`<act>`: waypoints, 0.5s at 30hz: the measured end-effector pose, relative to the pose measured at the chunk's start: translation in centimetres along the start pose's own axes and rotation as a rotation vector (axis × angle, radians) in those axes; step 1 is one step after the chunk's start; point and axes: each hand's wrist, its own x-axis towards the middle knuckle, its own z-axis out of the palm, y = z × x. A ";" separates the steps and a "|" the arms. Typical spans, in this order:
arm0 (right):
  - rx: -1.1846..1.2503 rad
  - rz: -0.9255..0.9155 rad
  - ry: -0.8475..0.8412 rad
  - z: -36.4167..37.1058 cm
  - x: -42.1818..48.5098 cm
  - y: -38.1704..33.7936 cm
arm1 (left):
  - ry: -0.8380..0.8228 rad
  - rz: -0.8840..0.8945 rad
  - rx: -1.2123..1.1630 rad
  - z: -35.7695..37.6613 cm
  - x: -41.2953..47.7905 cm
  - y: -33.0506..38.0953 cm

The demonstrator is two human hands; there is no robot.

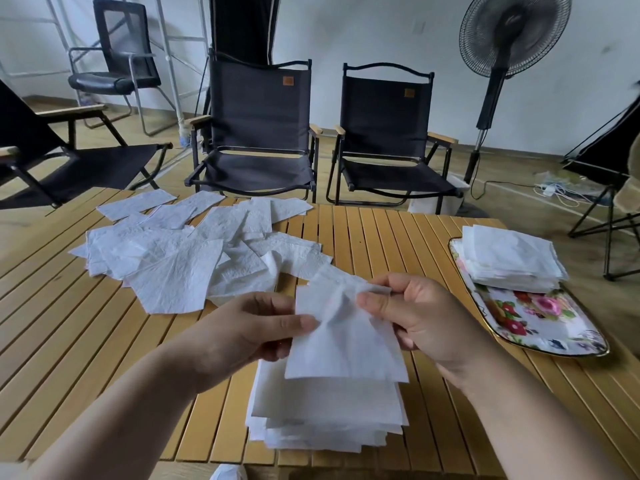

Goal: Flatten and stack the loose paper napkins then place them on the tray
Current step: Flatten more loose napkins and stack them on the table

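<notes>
I hold one white paper napkin in the air above a flat stack of napkins at the table's near edge. My left hand pinches its left edge between thumb and fingers. My right hand pinches its creased top right corner. A loose heap of napkins is spread over the far left of the slatted wooden table. At the right lies a floral tray bearing another napkin stack at its far end.
Two black folding chairs stand behind the table, another at the left. A pedestal fan stands at the back right, with cables on the floor. A bit of white paper lies below the table's front edge.
</notes>
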 end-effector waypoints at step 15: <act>-0.555 0.053 0.175 -2.6 4.7 6.3 | 0.337 -0.284 0.494 -1.5 0.4 -1.2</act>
